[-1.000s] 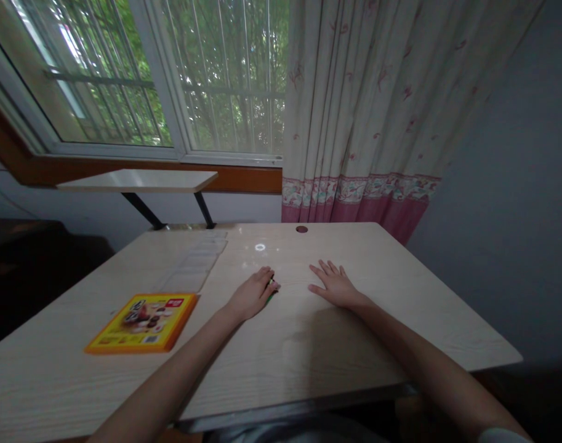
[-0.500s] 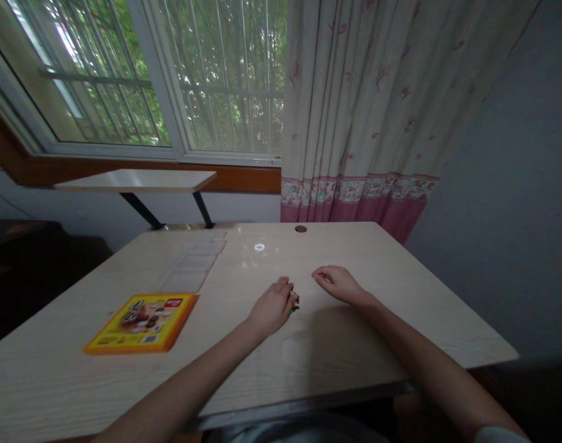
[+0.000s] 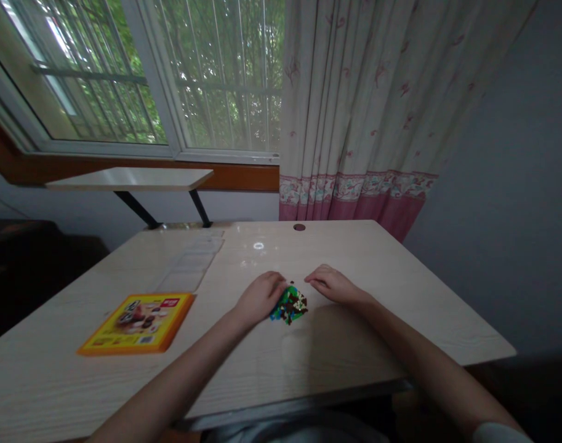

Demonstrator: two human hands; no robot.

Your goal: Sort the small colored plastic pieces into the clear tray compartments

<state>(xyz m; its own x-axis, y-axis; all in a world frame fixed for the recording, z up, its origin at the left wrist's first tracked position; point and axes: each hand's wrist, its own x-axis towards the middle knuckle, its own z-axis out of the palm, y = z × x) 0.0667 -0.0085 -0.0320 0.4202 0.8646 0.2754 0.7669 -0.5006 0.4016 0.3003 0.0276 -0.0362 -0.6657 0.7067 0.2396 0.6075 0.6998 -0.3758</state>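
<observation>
A small pile of tiny green, blue, brown and cream pieces (image 3: pixel 290 306) lies on the table between my hands. They look like small building bricks. My left hand (image 3: pixel 261 296) rests at the pile's left edge, palm down, its fingers loosely stretched and partly over the pieces. To the right of the pile, my right hand (image 3: pixel 332 285) has its fingers bent together at the tips. Anything between those fingertips is too small to make out. One loose dark piece (image 3: pixel 292 282) lies just beyond the pile.
A flat yellow-orange box (image 3: pixel 135 323) with a printed picture lies at the left of the table (image 3: pixel 354 363). Behind it is a clear plastic sheet or tray (image 3: pixel 191 264). A raised shelf (image 3: pixel 137 178) stands at the back left, and a curtain (image 3: pixel 354 123) hangs behind.
My left hand has shifted left off the pile, so its colourful pieces now show. My right hand has moved slightly left, closer to the pile.
</observation>
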